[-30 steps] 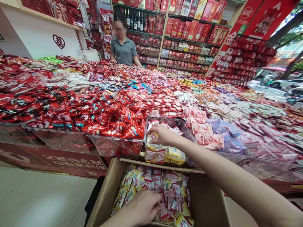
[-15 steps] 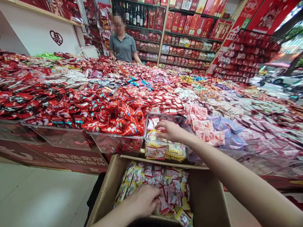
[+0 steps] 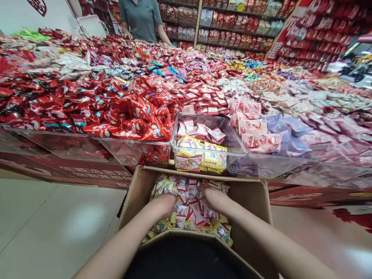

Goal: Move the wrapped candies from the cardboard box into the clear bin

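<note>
Two bare hands, both of the wearer, reach into one open cardboard box (image 3: 252,197), which holds many small wrapped packets (image 3: 196,213) in pink, white and yellow, too many to count. The left hand (image 3: 166,203) is at the left part of the pile and the right hand (image 3: 214,197) at the right, well apart from each other. The fingers of both point down among the packets—how far open they are, or whether they grip any, cannot be told.

Just beyond the box stands one clear bin (image 3: 234,135), partly filled: yellow packets (image 3: 215,153) toward the front, a few pink-and-white packets (image 3: 188,126) behind. The clear bin to its left (image 3: 130,153) is heaped with red packets (image 3: 142,108). One person (image 3: 139,19) stands across the display.
</note>
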The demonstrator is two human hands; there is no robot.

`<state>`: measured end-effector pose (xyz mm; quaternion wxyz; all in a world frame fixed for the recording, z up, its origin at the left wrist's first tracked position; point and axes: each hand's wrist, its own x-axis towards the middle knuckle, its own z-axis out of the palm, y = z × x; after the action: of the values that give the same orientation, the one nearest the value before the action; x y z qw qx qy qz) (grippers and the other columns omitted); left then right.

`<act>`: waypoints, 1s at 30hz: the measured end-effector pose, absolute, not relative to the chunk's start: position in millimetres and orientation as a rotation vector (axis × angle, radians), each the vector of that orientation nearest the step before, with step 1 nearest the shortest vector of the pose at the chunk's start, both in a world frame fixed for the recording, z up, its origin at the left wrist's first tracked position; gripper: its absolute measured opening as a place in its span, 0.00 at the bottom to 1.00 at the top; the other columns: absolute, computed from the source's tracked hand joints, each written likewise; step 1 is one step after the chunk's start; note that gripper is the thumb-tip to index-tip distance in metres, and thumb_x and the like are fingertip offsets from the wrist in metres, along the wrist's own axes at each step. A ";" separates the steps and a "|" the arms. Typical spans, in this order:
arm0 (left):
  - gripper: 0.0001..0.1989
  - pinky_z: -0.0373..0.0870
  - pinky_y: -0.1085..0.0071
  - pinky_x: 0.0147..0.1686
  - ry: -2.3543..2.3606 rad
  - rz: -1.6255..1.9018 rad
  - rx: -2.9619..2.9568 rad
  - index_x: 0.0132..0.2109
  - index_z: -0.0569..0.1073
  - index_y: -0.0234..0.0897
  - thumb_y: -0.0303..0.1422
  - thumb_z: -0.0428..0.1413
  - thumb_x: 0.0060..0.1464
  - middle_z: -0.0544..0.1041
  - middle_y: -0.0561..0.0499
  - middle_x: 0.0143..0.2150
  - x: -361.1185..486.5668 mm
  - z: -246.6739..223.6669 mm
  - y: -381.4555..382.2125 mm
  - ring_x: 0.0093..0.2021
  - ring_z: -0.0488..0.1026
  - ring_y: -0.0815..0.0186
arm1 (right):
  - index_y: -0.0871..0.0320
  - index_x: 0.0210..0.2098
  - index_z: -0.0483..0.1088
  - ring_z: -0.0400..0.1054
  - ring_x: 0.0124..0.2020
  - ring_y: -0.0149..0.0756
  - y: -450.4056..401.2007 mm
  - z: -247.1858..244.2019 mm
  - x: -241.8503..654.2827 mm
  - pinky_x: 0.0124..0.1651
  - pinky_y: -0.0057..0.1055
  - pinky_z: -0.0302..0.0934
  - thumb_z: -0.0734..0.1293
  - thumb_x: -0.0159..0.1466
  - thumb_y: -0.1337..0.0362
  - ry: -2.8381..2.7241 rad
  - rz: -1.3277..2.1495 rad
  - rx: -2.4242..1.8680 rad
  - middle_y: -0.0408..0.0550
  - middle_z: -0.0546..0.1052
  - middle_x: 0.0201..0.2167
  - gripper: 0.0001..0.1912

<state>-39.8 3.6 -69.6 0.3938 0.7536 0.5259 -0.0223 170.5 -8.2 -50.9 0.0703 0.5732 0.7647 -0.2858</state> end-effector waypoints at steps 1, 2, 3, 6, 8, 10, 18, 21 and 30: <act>0.07 0.64 0.61 0.38 1.338 -0.091 1.940 0.35 0.72 0.33 0.28 0.56 0.45 0.74 0.47 0.34 -38.0 -68.3 2.2 0.39 0.70 0.57 | 0.59 0.47 0.63 0.63 0.46 0.43 -1.9 -60.0 164.7 0.42 0.32 0.56 0.59 0.55 0.69 2.299 -0.829 1.751 0.56 0.68 0.47 0.19; 0.08 0.63 0.61 0.38 1.337 -0.125 1.971 0.35 0.72 0.33 0.27 0.56 0.43 0.75 0.46 0.33 -36.8 -66.6 1.4 0.39 0.70 0.54 | 0.59 0.49 0.61 0.62 0.46 0.44 3.3 -66.4 159.4 0.42 0.32 0.57 0.61 0.54 0.68 2.290 -0.813 1.771 0.57 0.66 0.48 0.22; 0.09 0.63 0.61 0.38 1.335 -0.150 1.999 0.36 0.72 0.34 0.27 0.56 0.43 0.75 0.45 0.34 -36.2 -64.5 0.9 0.40 0.70 0.53 | 0.60 0.49 0.60 0.63 0.46 0.46 7.0 -70.5 155.0 0.40 0.33 0.58 0.62 0.53 0.68 2.275 -0.806 1.784 0.58 0.67 0.48 0.23; 0.14 0.64 0.61 0.39 1.328 -0.143 2.059 0.42 0.71 0.37 0.30 0.53 0.45 0.75 0.43 0.38 -34.9 -56.4 0.7 0.41 0.70 0.53 | 0.60 0.40 0.68 0.66 0.40 0.47 8.3 -74.0 148.2 0.35 0.34 0.59 0.61 0.52 0.70 2.245 -0.787 1.797 0.58 0.72 0.41 0.15; 0.19 0.63 0.62 0.42 1.316 -0.092 2.088 0.48 0.67 0.37 0.31 0.51 0.46 0.73 0.42 0.43 -32.8 -50.9 1.1 0.44 0.69 0.54 | 0.58 0.33 0.70 0.68 0.37 0.45 3.5 -70.6 147.1 0.34 0.33 0.59 0.59 0.53 0.72 2.269 -0.761 1.792 0.56 0.74 0.37 0.11; 0.24 0.61 0.65 0.45 1.295 -0.028 2.116 0.53 0.61 0.35 0.32 0.50 0.47 0.70 0.41 0.48 -30.0 -46.9 2.1 0.48 0.66 0.57 | 0.56 0.30 0.69 0.68 0.35 0.43 -2.5 -63.5 146.6 0.33 0.31 0.58 0.58 0.54 0.71 2.357 -0.755 1.780 0.53 0.74 0.33 0.10; 0.14 0.62 0.75 0.25 0.996 0.464 1.397 0.33 0.65 0.35 0.33 0.58 0.38 0.72 0.56 0.25 -24.3 -36.6 6.4 0.26 0.68 0.68 | 0.56 0.22 0.54 0.60 0.20 0.30 -25.4 -31.1 151.9 0.23 0.25 0.55 0.61 0.54 0.62 2.419 -1.896 2.232 0.40 0.65 0.18 0.09; 0.14 0.61 0.76 0.23 0.884 0.605 1.200 0.31 0.63 0.35 0.36 0.59 0.39 0.71 0.57 0.23 -20.0 -27.4 4.8 0.23 0.67 0.70 | 0.57 0.20 0.56 0.59 0.22 0.28 -33.3 -20.9 159.6 0.25 0.25 0.55 0.63 0.53 0.63 2.497 -1.973 2.249 0.39 0.63 0.18 0.11; 0.19 0.60 0.77 0.27 0.873 0.709 1.355 0.41 0.61 0.38 0.30 0.58 0.41 0.68 0.58 0.29 -11.9 -21.8 -4.5 0.26 0.64 0.72 | 0.57 0.39 0.66 0.65 0.30 0.32 -32.2 -14.8 154.3 0.33 0.28 0.59 0.64 0.55 0.59 2.589 -2.107 2.153 0.44 0.72 0.28 0.13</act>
<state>-11.9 -4.5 -21.8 0.6367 0.5933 0.3823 0.3106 154.3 -32.2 -14.8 -0.4033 0.4960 0.5964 -0.4854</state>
